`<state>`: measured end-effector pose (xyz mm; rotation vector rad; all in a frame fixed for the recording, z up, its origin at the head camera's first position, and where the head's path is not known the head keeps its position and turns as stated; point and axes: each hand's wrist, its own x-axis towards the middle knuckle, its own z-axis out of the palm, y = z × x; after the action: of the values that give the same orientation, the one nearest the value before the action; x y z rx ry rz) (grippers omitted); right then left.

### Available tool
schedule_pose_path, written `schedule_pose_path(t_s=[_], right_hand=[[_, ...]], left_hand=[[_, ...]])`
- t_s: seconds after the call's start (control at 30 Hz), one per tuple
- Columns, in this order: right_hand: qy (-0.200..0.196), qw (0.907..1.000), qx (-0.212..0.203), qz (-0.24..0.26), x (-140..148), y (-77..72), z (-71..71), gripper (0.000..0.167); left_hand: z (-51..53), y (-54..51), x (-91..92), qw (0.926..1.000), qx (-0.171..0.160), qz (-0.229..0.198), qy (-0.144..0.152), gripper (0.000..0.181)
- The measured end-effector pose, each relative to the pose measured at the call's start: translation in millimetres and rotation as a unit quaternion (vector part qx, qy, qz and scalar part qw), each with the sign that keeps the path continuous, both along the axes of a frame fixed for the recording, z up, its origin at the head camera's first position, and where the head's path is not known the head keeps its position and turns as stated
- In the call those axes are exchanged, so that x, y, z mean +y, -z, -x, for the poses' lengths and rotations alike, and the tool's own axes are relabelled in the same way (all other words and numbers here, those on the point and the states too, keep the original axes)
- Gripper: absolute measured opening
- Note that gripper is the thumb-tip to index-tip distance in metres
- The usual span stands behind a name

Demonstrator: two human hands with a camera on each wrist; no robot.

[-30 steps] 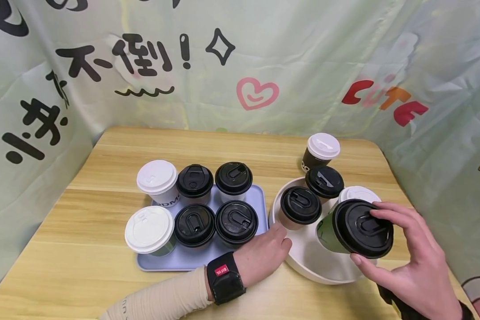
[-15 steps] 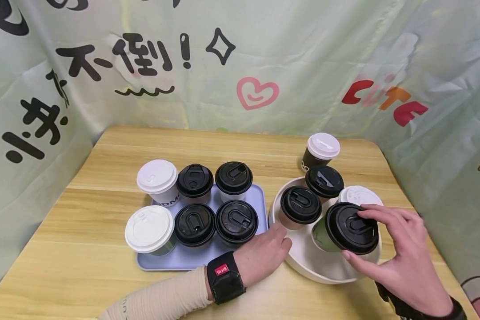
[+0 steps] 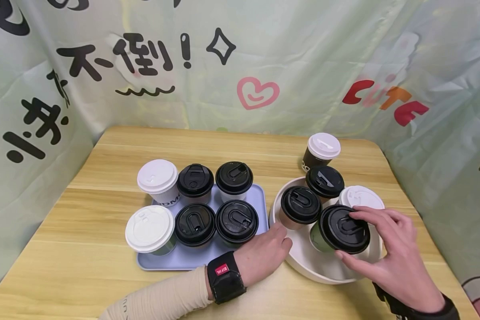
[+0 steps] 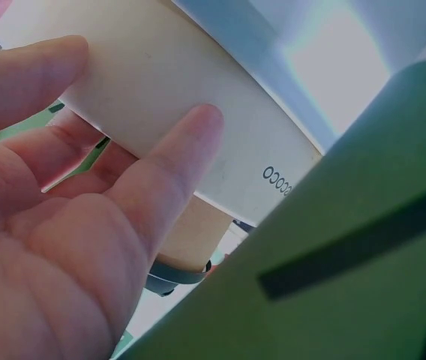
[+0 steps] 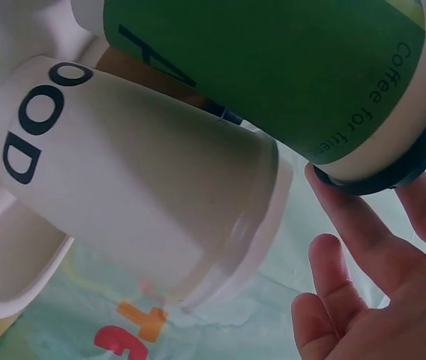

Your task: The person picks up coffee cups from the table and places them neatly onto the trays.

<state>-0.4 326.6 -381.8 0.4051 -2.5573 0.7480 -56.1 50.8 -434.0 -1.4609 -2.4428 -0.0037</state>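
Observation:
My right hand [image 3: 400, 258] pinches the black lid of a green paper coffee cup [image 3: 322, 238] between thumb and fingers. The cup leans slightly over the front part of a round white tray [image 3: 324, 278]; in the right wrist view its sleeve [image 5: 295, 75] is printed "Coffee for friends", partly cut off. Whether its base touches the tray cannot be seen. At the tray's left rim my left hand [image 3: 262, 255] grips the wall, with fingertips [image 4: 202, 124] on the outside and other fingers partly hidden behind the rim. Two black-lidded cups and a white-lidded cup [image 3: 362, 196] stand in the tray.
On the left, a blue rectangular tray [image 3: 160, 263] holds several lidded cups, close to my left forearm. A dark cup with a white lid [image 3: 323, 149] stands on the wooden table [image 3: 84, 231] behind the round tray. A printed curtain [image 3: 304, 53] encloses the table.
My right hand has moved left and slightly down with the green cup, which now stands more upright and closer to the other cups in the round tray. My left hand has stayed put.

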Motion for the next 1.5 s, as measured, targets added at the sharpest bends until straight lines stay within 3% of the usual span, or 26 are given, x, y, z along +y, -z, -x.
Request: schedule_pose_path(t_s=[0.27,0.4,0.87,1.1,1.5], right_hand=[[-0.002,0.9998,0.02,-0.002,0.3,7.9,0.9,0.083],[0.006,0.9999,0.01,-0.005,-0.5,9.4,0.1,0.085],[-0.005,0.9998,0.01,-0.017,-3.9,15.2,3.0,0.083],[-0.005,0.9997,0.008,-0.021,-4.6,17.0,2.9,0.082],[-0.007,0.9986,0.039,-0.035,-3.7,17.3,2.7,0.087]], left_hand=[[0.1,-0.7,0.0,1.0,0.005,0.005,0.002,0.011],[0.1,-0.6,-0.3,0.9999,0.007,0.007,0.001,0.011],[0.3,0.7,-0.2,0.9995,-0.03,-0.012,0.0,0.011],[-0.3,0.9,0.1,0.9993,-0.033,-0.017,-0.002,0.011],[-0.1,0.1,0.4,0.9994,-0.031,-0.013,-0.006,0.011]])
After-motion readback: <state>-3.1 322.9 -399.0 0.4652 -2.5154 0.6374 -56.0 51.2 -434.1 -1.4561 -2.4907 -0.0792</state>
